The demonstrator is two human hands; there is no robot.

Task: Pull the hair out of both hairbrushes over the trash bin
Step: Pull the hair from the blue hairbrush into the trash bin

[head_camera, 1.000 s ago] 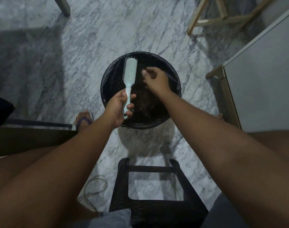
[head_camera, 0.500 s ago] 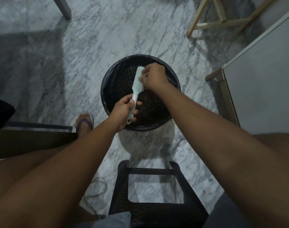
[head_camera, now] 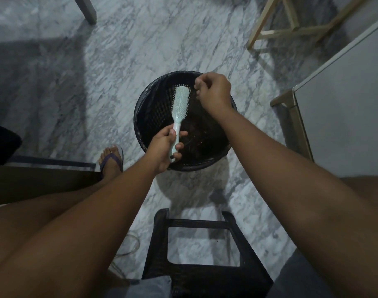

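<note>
A pale mint hairbrush (head_camera: 180,103) is held upright over the round black trash bin (head_camera: 149,108), bristles turned toward me. My left hand (head_camera: 165,148) grips its handle near the bin's front rim. Just right of the brush head, my right hand (head_camera: 214,92) hovers over the bin with fingertips pinched together; I cannot tell whether hair is between them. Dark hair and debris lie at the bin's bottom. Only one hairbrush is in view.
A black stool frame (head_camera: 203,239) stands on the marble floor between my knees. A white cabinet (head_camera: 342,104) is at the right, pale wooden legs (head_camera: 276,29) at the far right, a dark bench edge (head_camera: 40,181) and my sandalled foot (head_camera: 111,158) at the left.
My right hand has pulled away from the brush head, up and to the right. The left hand has turned the brush so its bristles face up again.
</note>
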